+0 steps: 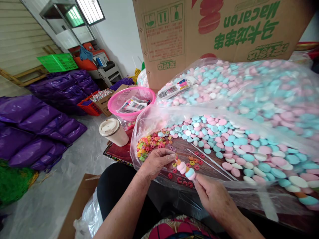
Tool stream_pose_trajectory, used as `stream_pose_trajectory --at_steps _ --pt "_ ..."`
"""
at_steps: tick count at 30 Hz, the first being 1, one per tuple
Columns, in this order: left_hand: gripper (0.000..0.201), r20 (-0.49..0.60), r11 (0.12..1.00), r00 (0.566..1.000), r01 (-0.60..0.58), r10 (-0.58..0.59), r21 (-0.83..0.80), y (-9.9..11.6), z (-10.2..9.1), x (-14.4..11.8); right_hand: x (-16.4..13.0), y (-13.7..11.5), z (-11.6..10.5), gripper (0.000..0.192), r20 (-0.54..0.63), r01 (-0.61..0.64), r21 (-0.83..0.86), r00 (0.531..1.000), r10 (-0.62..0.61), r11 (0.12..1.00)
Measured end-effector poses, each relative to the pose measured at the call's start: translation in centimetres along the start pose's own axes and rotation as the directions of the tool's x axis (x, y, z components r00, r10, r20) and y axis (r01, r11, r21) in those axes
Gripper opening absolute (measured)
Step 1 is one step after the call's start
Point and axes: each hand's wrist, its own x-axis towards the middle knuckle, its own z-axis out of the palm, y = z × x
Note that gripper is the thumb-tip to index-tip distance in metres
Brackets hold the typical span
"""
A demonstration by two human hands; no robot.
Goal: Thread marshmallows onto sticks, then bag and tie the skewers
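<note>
A candy skewer (183,168) of pink, white and blue macaron-shaped sweets with orange ring pieces between them spans my two hands. My left hand (159,162) pinches at its far end, where a small ring candy shows by the fingertips. At the near end my right hand (211,192) is closed on the skewer; the stick itself is hidden. Loose fruit-coloured ring candies (152,144) lie just beyond my left hand, with red rings (183,181) under the skewer. Bare white sticks (211,161) rest on the dark red table, beside a large heap of macaron-shaped sweets (264,151).
Clear plastic sheeting (147,119) wraps around the sweets. A lidded cup (113,131) stands at the table's left corner, near a pink basket (114,111) of printed packets. Behind rises a cardboard box (174,36). Purple bags (37,122) are stacked on the floor at left.
</note>
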Motion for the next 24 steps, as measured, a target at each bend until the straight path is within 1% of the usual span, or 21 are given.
stream_pose_trajectory --at_steps 3,5,9,14,17,21,24 --pt "0.028 0.017 0.996 1.0 -0.026 0.025 0.08 0.1 0.2 -0.1 0.1 0.1 0.0 0.028 0.052 0.004 -0.018 0.999 -0.003 1.0" --pt "0.028 0.025 0.993 0.999 -0.031 0.028 0.112 0.2 0.2 -0.2 0.1 0.1 0.0 0.029 0.042 -0.01 -0.037 0.999 0.011 0.999" --pt "0.031 0.028 0.992 0.999 -0.028 0.025 0.121 0.3 0.2 -0.1 0.1 0.0 0.2 0.033 0.009 -0.037 -0.07 0.999 0.038 0.997" --pt "0.032 0.037 0.992 0.999 -0.025 0.02 0.126 0.4 0.5 -0.1 0.0 0.3 0.2 0.03 0.06 -0.032 -0.075 0.998 0.036 0.997" --pt "0.031 0.019 0.996 1.0 -0.023 0.021 0.083 0.3 0.7 0.0 0.0 0.3 0.3 0.03 0.04 -0.041 -0.048 0.998 0.043 0.998" --pt "0.034 0.008 0.998 0.999 0.038 -0.038 -0.049 -0.2 1.0 0.2 0.2 0.2 0.4 0.033 -0.03 -0.039 0.008 0.999 0.039 0.999" --pt "0.036 0.011 0.99 0.998 0.058 -0.057 -0.129 -0.7 1.4 0.6 0.3 0.4 0.3 0.034 -0.048 -0.015 0.029 0.999 0.016 0.999"
